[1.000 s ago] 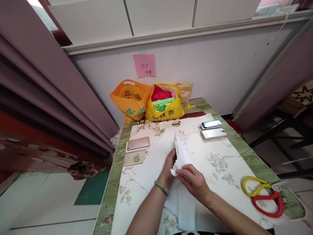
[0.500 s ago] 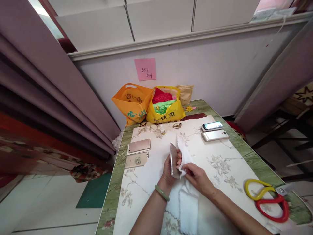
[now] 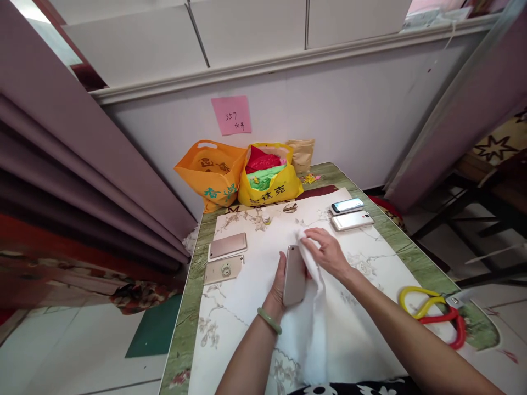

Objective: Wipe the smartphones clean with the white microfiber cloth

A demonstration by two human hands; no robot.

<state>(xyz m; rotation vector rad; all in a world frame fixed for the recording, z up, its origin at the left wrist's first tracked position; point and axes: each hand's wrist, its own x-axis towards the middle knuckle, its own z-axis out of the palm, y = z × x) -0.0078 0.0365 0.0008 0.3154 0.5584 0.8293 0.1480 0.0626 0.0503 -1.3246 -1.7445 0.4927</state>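
Note:
My left hand (image 3: 280, 280) is wrapped round a grey phone (image 3: 293, 277), its back facing up, over the middle of the table. Pinched in my right hand (image 3: 325, 251) is the upper edge of a white cloth (image 3: 316, 307), just right of the phone. The cloth hangs down along the phone's right side and covers part of my left fingers. Two phones lie at the left, a rose one (image 3: 228, 246) above a gold one (image 3: 223, 270) with a ring on its back. At the right are a phone with its screen up (image 3: 347, 206) and a white phone (image 3: 353, 220).
Large scissors with yellow and red handles (image 3: 432, 310) lie at the right edge. An orange bag (image 3: 212, 175), a yellow bag (image 3: 269, 189) and a brown packet (image 3: 302, 154) stand at the back. Glasses (image 3: 290, 208) and a small bottle (image 3: 266, 218) lie before them.
My right hand has moved up and lifted the cloth's edge to the phone's top right. The phone has turned so its back shows more fully. The whole view has shifted slightly.

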